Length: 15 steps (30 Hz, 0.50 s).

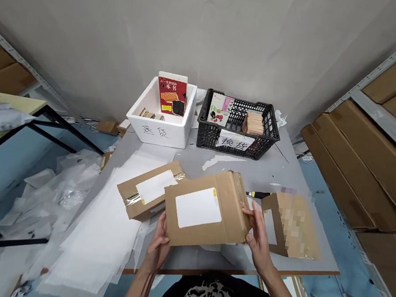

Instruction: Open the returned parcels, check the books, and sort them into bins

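Note:
Between both my hands is a brown cardboard box (192, 234) with a blank-looking white label (198, 207) on its upper face. It is tilted above the front of the table. My left hand (159, 242) grips the lower left edge, and my right hand (258, 234) holds the taped right end. A second cardboard box (130, 189) with a white label and clear tape lies to the left, partly behind the held one. To the right of my right hand rests a third box (307, 229), part of it blurred out. A yellow-and-black handle (261, 195) lies beside that box.
At the back of the table stand a white foam box (162, 136) and a black plastic crate (236, 144), both with books in them. White foam sheets (96, 232) hang over the left edge. Shelves with cardboard boxes (351, 166) flank the right side; crumpled wrapping (52, 201) covers the left floor.

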Available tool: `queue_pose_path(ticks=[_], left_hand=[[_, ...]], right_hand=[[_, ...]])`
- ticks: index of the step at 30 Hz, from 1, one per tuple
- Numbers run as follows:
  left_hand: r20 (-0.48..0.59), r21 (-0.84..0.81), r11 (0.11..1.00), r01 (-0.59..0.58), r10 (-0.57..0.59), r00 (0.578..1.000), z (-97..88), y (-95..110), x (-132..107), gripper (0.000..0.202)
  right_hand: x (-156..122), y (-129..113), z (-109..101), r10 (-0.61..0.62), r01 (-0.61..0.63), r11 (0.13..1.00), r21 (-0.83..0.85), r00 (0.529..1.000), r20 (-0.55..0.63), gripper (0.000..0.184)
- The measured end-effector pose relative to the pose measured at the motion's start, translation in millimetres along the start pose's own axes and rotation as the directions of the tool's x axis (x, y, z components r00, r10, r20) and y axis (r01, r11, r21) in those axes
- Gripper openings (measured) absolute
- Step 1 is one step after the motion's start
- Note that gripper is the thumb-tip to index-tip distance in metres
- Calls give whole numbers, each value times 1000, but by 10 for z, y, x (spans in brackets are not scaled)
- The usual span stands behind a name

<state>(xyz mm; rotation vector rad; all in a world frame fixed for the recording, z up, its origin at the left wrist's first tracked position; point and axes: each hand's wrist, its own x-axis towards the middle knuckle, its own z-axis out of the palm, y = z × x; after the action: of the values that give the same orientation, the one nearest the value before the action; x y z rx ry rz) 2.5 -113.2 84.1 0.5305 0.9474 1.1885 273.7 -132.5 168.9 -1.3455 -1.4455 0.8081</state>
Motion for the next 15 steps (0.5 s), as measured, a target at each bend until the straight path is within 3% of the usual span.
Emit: queue_pose_path(ticks=[3,5,9,12,15], left_hand=[[-17,-20,999,39,-39,999,-81,-110,84,77],[-51,-20,999,43,-44,998,-113,-135,142,74],[-116,-4,1000,-7,6,993,-86,-107,206,63],[-117,-30,998,-55,51,992,-14,-92,209,52],[-111,-9,997,-78,76,991,35,-130,196,39]], right_hand=[[-22,-147,-15,-60,74,986,-150,993,100,63],[-56,-181,-9,-92,113,981,-160,987,134,51],[-141,-53,-6,15,-14,1000,-24,997,73,28],[-169,158,-35,159,-162,976,147,987,28,40],[-126,375,-99,254,-244,954,171,967,-36,60]])
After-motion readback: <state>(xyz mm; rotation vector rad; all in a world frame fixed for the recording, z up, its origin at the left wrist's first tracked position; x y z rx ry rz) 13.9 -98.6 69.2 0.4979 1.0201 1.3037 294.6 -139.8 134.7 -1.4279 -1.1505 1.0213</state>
